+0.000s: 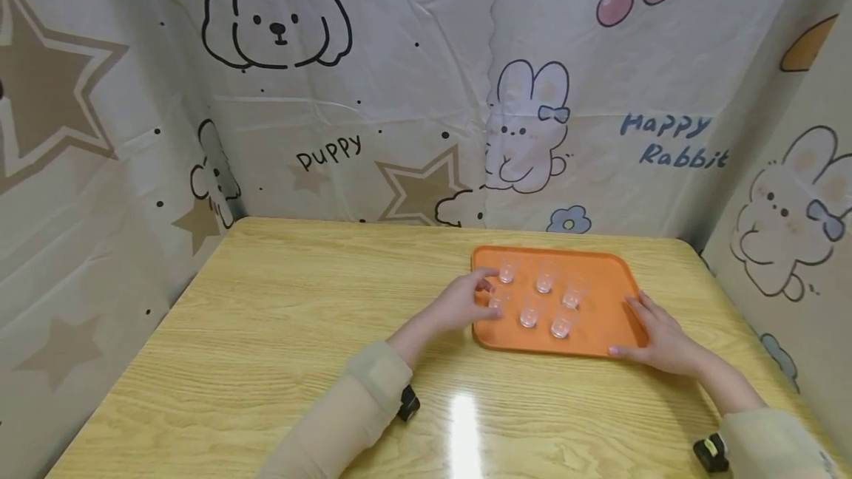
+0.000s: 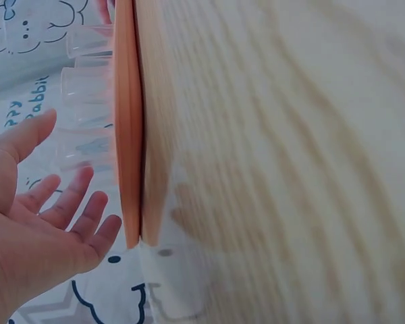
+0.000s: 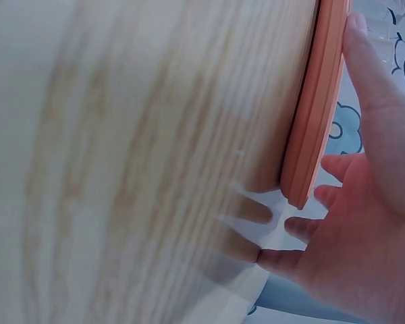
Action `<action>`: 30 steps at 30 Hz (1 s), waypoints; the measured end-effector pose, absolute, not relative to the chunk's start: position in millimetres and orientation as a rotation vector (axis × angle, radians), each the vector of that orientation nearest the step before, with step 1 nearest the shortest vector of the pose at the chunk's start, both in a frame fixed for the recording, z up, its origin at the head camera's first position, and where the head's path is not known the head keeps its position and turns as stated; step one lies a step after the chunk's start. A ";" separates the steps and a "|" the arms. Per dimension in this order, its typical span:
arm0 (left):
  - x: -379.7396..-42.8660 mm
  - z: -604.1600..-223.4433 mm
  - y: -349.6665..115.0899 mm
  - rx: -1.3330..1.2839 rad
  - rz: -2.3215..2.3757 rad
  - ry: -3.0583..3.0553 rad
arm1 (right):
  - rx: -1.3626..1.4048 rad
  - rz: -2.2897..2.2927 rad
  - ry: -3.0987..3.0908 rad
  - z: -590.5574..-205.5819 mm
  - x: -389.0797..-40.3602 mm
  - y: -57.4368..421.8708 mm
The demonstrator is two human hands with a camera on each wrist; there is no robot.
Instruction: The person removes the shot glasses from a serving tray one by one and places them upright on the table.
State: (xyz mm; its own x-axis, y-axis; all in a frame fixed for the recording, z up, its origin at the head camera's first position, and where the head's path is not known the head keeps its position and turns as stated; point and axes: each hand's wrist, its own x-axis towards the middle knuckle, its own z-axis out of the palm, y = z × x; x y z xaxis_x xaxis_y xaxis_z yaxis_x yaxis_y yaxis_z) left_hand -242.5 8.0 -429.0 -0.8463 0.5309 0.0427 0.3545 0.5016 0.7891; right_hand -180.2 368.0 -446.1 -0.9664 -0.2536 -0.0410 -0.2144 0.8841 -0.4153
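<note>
Several small clear plastic cups (image 1: 528,314) stand upright on an orange tray (image 1: 602,298) on the table. My left hand (image 1: 462,303) is at the tray's left end, thumb and fingers spread on either side of the front-left cup (image 1: 496,299). In the left wrist view a gap shows between the left hand (image 2: 37,236) and the nearest cup (image 2: 81,148); no grip is visible. At the tray's right end is my right hand (image 1: 665,342), its fingers spread. Its thumb (image 3: 361,54) lies against the tray rim (image 3: 317,101) in the right wrist view.
The tray sits on a light wood-grain table (image 1: 299,301), toward its far right. A printed curtain (image 1: 399,94) rises behind the far edge and along both sides. Black straps with small devices (image 1: 712,453) are on both wrists.
</note>
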 end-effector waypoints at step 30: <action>-253.5 -436.0 13.9 0.610 1.330 2.534 | -0.333 -0.488 2.957 -450.7 -181.7 371.3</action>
